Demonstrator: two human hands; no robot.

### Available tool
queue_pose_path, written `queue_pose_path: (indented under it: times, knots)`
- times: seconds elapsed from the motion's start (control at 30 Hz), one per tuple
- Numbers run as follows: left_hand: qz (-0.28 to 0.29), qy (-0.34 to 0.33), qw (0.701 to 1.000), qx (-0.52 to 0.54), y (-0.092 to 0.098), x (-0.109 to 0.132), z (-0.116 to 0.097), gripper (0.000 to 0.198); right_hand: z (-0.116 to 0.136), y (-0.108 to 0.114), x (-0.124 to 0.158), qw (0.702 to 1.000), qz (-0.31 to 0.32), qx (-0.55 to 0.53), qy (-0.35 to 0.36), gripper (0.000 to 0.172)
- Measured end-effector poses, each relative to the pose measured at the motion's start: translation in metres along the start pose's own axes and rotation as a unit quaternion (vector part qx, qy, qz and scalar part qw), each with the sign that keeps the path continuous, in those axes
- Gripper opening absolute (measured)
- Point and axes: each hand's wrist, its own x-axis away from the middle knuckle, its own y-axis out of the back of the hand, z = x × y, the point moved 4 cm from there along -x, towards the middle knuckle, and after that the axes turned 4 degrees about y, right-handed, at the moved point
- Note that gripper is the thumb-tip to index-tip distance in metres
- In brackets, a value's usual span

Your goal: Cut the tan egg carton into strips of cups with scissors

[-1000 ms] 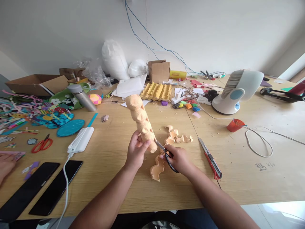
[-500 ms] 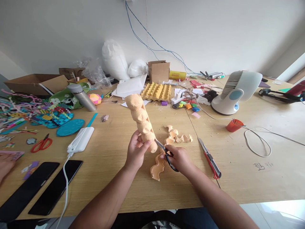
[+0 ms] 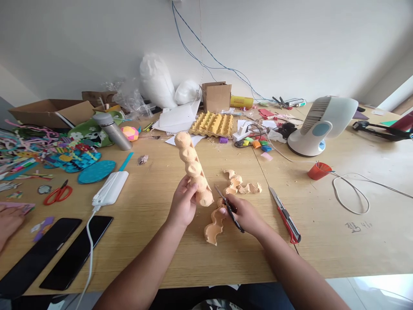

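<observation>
My left hand grips the lower end of a peach-coloured egg carton strip, a row of rounded cups held tilted above the table. In my right hand is a pair of black-handled scissors, its blades pointing up and left, just right of the strip's lower end and apart from it. Cut carton scraps lie on the table below and behind the scissors, partly covered by my right hand. A red utility knife with its blade out rests to the right of that hand.
At the back stand a yellow egg tray, a cardboard box and a white fan. On the left are a power bank, phones and orange-handled scissors. Another person's hand shows at the left edge.
The scissor blades have come away from the carton strip's edge and look closed now. The strip has shifted slightly down and turned a little in my left hand.
</observation>
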Motion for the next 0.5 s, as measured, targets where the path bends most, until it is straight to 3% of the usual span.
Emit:
queue_pose_path:
  times: [0.17,0.5]
  knots:
    - [0.035,0.040,0.997,0.055,-0.001,-0.003,0.001,0.031,-0.004,0.002,-0.001,0.999,-0.024,-0.047,-0.010,0.037]
    - [0.007,0.051,0.996,0.075,0.005,-0.004,0.001,0.029,0.010,-0.002,0.004,0.999,0.009,-0.025,0.026,0.035]
